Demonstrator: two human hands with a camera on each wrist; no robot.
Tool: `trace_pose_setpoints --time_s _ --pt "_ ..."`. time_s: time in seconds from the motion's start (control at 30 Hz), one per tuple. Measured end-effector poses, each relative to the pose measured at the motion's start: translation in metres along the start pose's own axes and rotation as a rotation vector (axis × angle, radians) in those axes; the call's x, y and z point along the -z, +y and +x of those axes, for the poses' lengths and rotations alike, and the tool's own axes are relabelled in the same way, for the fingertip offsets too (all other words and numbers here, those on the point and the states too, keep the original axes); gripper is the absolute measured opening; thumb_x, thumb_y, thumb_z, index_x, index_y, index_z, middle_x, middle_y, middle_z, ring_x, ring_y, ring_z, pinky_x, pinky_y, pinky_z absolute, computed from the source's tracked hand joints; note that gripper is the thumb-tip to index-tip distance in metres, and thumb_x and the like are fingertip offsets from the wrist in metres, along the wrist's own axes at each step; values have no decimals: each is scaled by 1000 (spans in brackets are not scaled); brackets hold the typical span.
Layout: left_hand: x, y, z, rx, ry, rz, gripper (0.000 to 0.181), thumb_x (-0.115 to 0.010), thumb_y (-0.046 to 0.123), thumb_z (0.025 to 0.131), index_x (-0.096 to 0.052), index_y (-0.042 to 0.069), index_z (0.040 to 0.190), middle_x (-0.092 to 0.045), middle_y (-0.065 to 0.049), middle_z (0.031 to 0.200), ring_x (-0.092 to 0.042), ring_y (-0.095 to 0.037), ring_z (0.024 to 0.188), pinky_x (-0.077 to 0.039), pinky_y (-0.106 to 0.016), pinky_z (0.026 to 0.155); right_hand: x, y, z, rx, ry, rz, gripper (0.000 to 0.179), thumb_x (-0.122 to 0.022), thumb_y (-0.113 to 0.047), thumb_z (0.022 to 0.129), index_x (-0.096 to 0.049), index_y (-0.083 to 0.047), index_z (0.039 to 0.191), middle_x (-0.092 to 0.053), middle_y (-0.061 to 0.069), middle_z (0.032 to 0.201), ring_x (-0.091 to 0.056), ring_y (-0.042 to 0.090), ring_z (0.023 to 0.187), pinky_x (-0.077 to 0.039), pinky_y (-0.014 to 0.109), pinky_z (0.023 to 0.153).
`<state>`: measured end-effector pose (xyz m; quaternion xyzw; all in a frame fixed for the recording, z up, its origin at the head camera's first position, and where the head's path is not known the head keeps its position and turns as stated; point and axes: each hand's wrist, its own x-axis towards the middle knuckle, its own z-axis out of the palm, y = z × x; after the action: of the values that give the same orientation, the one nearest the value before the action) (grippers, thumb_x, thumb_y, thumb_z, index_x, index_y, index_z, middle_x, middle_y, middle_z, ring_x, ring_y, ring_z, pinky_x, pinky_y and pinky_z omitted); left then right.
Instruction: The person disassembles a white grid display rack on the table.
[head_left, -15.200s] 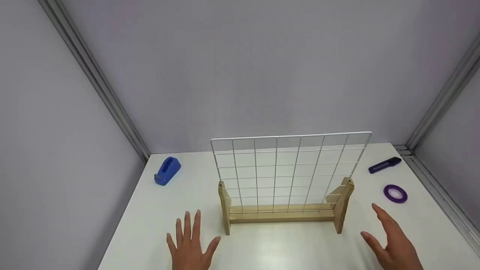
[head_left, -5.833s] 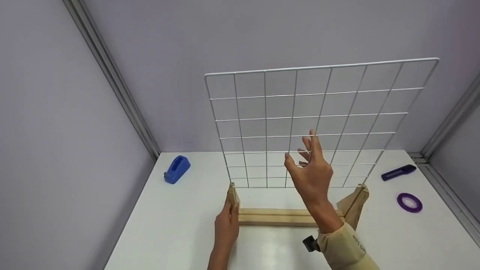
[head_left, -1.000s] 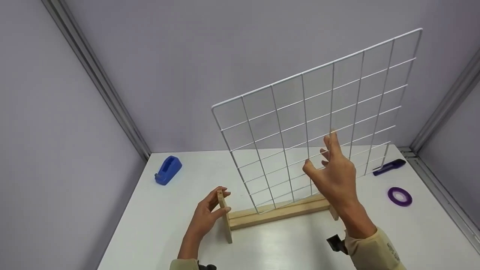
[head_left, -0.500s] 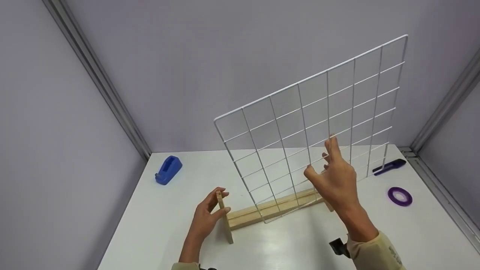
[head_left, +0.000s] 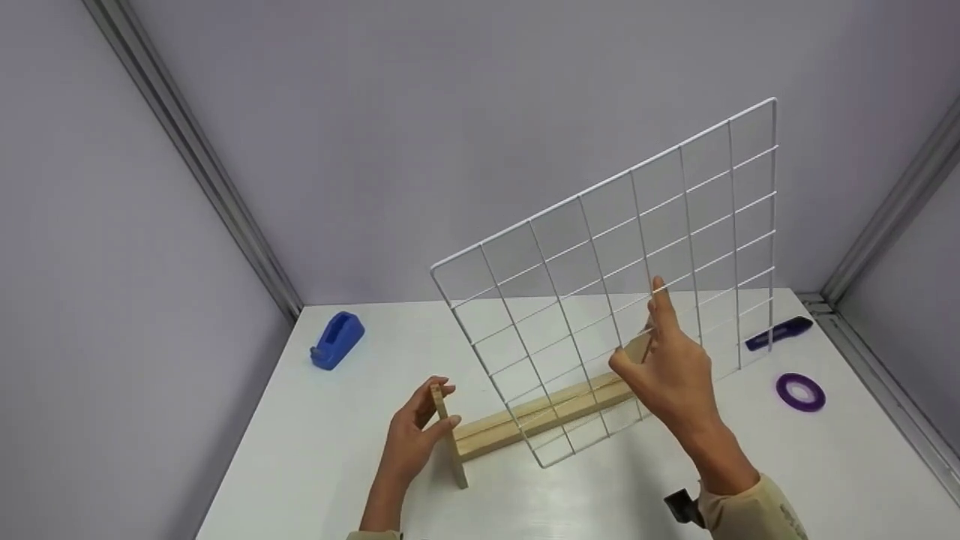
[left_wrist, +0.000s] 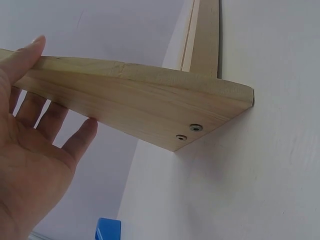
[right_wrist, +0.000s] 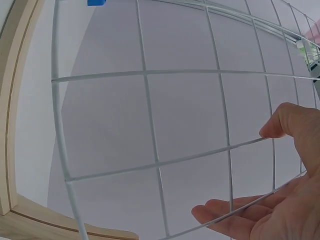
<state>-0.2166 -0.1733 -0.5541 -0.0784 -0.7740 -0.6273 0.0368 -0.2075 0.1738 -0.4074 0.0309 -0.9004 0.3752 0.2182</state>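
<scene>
My left hand (head_left: 411, 435) holds the upright end board (head_left: 452, 442) of a wooden stand, thumb on one side and fingers on the other. Two screw heads (left_wrist: 189, 132) show on that board's outer face in the left wrist view. The stand's long crossbar (head_left: 495, 433) runs back to the right, set at an angle on the table. With my right hand (head_left: 675, 367) I grip a white wire grid panel (head_left: 591, 239), thumb and fingers at its wires. The grid is tilted, left side lower, and overlaps the crossbar. The stand's far end is partly hidden behind the right hand.
A blue tape dispenser (head_left: 337, 341) sits at the back left of the white table (head_left: 360, 405). On the right lie a purple ring (head_left: 782, 391) and a dark blue slotted tool (head_left: 780, 332), partly behind the grid's corner. Grey walls (head_left: 480, 112) enclose the table.
The grid, first standing in the wooden stand, is lifted out in the right hand. Over the last second it swings lower, its right side moving left; the stand's far end turns slightly backward.
</scene>
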Motion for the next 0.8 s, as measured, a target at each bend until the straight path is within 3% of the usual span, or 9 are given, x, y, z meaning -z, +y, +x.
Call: trace_pose_setpoints --time_s 0.1,0.17,0.23,0.4,0.5,0.67,0.8 --pt "-1 0 0 -6 10 3 59 -78 20 89 -55 27 143 -65 -4 138 -54 -25 139 -37 -46 121 -1 4 -2 -14 -10 -17 101 -69 -9 79 -16 -22 164 -73 22 103 -36 13 48 -32 26 43" --pt "-1 -1 -1 -9 18 3 58 -78 20 89 -55 26 143 -65 -4 138 -54 -25 139 -37 -46 121 -2 6 -4 -27 -22 -22 99 -69 -10 79 -18 -17 164 -65 18 75 -37 14 49 -33 27 44" --pt "-2 -2 -2 -11 28 3 58 -78 20 89 -55 25 143 -65 -4 139 -54 -24 139 -37 -45 120 -2 8 -5 -39 -39 -22 97 -69 -11 80 -20 -13 163 -61 15 68 -42 16 51 -35 28 46" --pt "-3 -3 -4 -15 48 -7 58 -79 18 89 -56 24 142 -65 -5 139 -54 -25 139 -37 -45 120 -4 13 -8 -67 -86 -19 95 -70 -12 81 -20 -8 162 -70 27 91 -48 20 55 -39 30 48" --pt "-4 -3 -5 -11 58 -12 58 -79 18 89 -56 25 142 -65 -5 139 -54 -24 139 -37 -45 120 -6 16 -9 -78 -102 -38 96 -69 -12 80 -20 -7 162 -69 28 93 -48 22 56 -38 30 48" --pt "-5 -4 -6 -26 76 -17 59 -79 17 89 -56 24 142 -65 -5 138 -55 -24 138 -39 -45 119 -9 22 -11 -76 -89 -39 94 -68 -10 78 -24 -6 161 -67 35 117 -59 30 71 -45 34 55" --pt "-6 -3 -7 -27 95 -13 59 -79 16 88 -56 24 142 -66 -4 136 -56 -24 137 -40 -46 119 -11 28 -14 -82 -76 -32 91 -71 -12 80 -28 -7 160 -65 36 125 -69 44 92 -52 46 64"
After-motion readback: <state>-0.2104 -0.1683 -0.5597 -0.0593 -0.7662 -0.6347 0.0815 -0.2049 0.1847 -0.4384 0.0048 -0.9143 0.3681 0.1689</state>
